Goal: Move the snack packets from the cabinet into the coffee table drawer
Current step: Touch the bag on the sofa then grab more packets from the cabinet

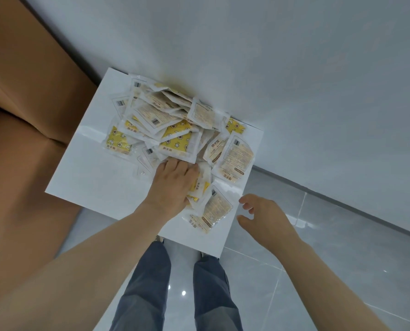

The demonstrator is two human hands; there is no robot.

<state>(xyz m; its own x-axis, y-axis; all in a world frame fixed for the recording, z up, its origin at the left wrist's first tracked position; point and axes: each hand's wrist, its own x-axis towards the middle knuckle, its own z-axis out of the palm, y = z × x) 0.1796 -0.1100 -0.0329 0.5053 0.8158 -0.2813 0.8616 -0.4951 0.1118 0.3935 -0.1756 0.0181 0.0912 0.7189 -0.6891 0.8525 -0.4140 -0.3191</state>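
Note:
A heap of several white and yellow snack packets [175,130] lies on the white cabinet top [89,177], piled against the wall. My left hand [173,185] presses down on the near side of the heap, its fingers curled into a few packets [201,185]; whether it grips them I cannot tell for sure. One packet [216,209] lies close to the cabinet's front edge. My right hand [263,218] hovers at the cabinet's right front edge, fingers apart, holding nothing. No coffee table or drawer is in view.
A white wall [294,68] rises behind the cabinet. A brown wooden surface [20,115] stands to the left. Grey glossy floor tiles [342,259] lie below, with my legs in blue jeans [175,295] next to the cabinet.

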